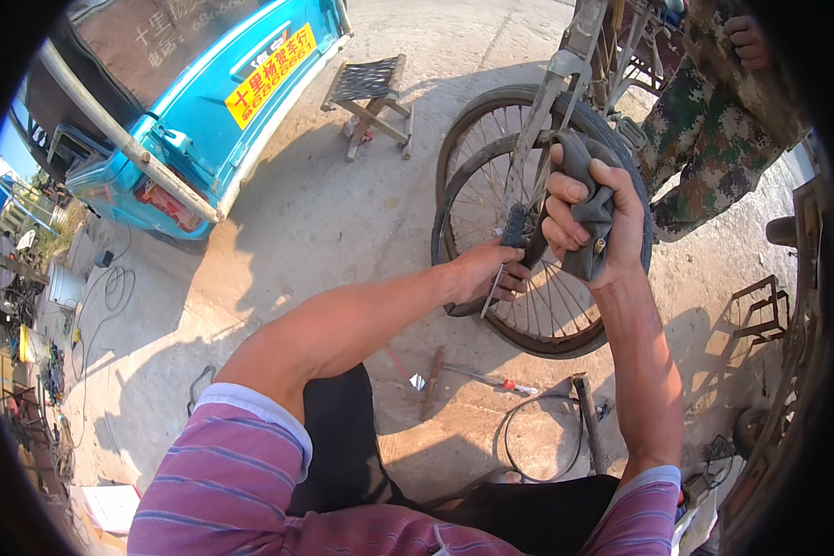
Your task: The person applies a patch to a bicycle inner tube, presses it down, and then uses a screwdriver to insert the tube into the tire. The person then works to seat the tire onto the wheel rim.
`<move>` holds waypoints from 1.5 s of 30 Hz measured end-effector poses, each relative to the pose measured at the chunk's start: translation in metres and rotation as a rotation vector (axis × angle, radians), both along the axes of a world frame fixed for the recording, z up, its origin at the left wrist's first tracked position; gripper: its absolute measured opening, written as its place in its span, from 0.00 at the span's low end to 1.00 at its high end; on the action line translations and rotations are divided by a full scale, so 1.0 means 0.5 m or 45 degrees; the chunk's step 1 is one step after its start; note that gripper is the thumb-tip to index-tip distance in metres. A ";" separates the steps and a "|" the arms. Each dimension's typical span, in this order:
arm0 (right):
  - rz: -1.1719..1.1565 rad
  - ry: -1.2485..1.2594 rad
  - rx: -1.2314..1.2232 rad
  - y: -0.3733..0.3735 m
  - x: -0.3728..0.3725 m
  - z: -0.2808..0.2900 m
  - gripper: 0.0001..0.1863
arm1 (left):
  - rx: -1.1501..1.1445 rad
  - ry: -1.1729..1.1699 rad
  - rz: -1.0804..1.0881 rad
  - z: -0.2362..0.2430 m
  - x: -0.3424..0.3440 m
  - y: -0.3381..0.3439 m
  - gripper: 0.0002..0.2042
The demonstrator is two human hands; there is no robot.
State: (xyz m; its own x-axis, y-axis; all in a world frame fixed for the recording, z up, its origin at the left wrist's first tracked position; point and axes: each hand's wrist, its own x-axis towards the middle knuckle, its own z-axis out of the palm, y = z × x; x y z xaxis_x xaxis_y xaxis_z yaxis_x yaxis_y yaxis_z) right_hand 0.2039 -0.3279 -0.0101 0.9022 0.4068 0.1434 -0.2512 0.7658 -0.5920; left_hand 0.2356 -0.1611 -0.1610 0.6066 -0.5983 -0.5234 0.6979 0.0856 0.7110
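Note:
A bicycle wheel (pixel 562 315) stands in its fork (pixel 539 120), with the black tyre (pixel 459 125) partly off the rim. My right hand (pixel 612 213) is closed round a bunched grey-black inner tube (pixel 579 153), a small metal valve showing below the fingers. Lower and to the left, my left hand (pixel 491 269) is at the rim, its fingers curled round a tool with a dark ridged handle (pixel 514 224) and a thin metal shaft; the tyre runs just behind it. A screwdriver (pixel 514 385), a short stick (pixel 433 380) and a black cable loop (pixel 542 435) lie on the ground below.
A blue vehicle (pixel 199 111) stands at upper left, a folding stool (pixel 366 93) beside it. Another person in camouflage trousers (pixel 718 148) stands behind the wheel at right. A metal stand (pixel 760 310) is at right; a white bucket (pixel 65 284) and wires are at left.

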 end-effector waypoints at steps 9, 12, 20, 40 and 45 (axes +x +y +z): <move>0.114 -0.062 0.072 -0.007 0.004 -0.013 0.26 | -0.049 0.007 -0.164 -0.002 -0.002 -0.016 0.15; 0.116 -0.096 0.074 -0.022 0.007 -0.006 0.25 | 0.076 -0.099 0.120 0.028 0.033 -0.012 0.14; -0.185 0.072 -0.465 -0.030 -0.010 -0.044 0.28 | 0.166 -0.639 0.579 0.186 0.086 0.061 0.10; 0.085 0.429 -0.442 0.014 -0.007 -0.129 0.21 | 0.301 -1.155 -0.108 0.230 0.007 0.061 0.11; -0.012 0.471 -0.296 0.018 0.008 -0.107 0.19 | 0.279 -1.217 0.283 0.284 0.000 0.094 0.13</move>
State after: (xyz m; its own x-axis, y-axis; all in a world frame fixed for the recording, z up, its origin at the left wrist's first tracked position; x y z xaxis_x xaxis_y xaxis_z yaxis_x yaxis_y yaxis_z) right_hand 0.2078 -0.3191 -0.0634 0.8793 0.3819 -0.2847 -0.4727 0.6260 -0.6202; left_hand 0.2354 -0.1139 -0.0190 0.9160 -0.3693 0.1568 -0.1902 -0.0554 0.9802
